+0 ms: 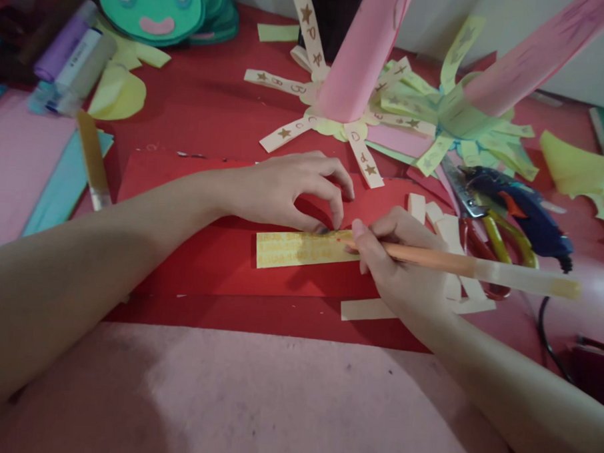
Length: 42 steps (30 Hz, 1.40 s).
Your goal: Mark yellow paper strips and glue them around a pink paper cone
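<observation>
My right hand (405,258) is closed around a long orange pen (425,256) with a pale, translucent rear end. Its tip meets the upper part of a yellow paper strip (281,253) covered with faint orange marks. Above that strip, my left hand (293,189) is arched with its fingers apart. Its thumb and index fingertips rest at the strip's top edge, beside a small dark spot I cannot make out. The strip lies on a red sheet (200,255). Several cream strips (368,311) lie around and under my right hand.
Pink paper tubes (356,62) with lettered strips stand at the back. Scissors (496,235) and a dark blue glue gun (517,209) lie at right. Markers (79,56), another pen (92,157) and green face cutouts (151,13) are at left.
</observation>
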Tool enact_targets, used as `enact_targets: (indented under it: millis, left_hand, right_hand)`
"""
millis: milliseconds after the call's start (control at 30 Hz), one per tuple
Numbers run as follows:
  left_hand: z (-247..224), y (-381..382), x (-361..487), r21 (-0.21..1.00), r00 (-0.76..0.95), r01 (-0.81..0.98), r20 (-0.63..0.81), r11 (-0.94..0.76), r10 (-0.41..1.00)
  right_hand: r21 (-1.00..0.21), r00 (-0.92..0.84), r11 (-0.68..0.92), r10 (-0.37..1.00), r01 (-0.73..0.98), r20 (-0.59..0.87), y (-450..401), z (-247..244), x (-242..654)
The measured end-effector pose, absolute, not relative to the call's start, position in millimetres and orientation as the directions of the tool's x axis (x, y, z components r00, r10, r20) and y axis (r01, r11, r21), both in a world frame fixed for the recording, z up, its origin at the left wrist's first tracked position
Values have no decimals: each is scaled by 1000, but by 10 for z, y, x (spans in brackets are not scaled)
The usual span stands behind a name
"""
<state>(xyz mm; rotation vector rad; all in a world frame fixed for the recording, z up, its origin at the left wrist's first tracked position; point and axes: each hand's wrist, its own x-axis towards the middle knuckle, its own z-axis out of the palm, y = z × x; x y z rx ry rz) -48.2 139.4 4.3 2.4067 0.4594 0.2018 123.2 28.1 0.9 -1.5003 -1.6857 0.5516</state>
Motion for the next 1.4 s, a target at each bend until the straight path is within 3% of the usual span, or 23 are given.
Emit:
enact_targets:
  millis: [467, 667, 833, 1033, 1400]
  left_hand:
    - [33, 1398, -483, 649, 928, 267, 27, -712, 373]
    - [31, 1404, -488, 650, 930, 254, 38, -716, 365]
    - [34, 1404, -487, 644, 931, 261, 30, -719, 364]
    - [28, 1401, -490, 644, 928, 257, 44, -721, 370]
    - [43, 1402, -480, 650, 930, 262, 28, -713, 367]
  right_hand:
    - [-785, 22, 151, 979, 600, 205, 272, 37, 1245]
    - [-767, 25, 178, 969, 617, 245, 275, 30, 1246]
    - [-794, 1, 146, 983, 590, 182, 291, 65, 1251]
    - [-746, -8, 204, 966, 633, 257, 277, 28, 1243]
    - [-770, 41, 186, 963, 610, 265, 281, 25, 1257]
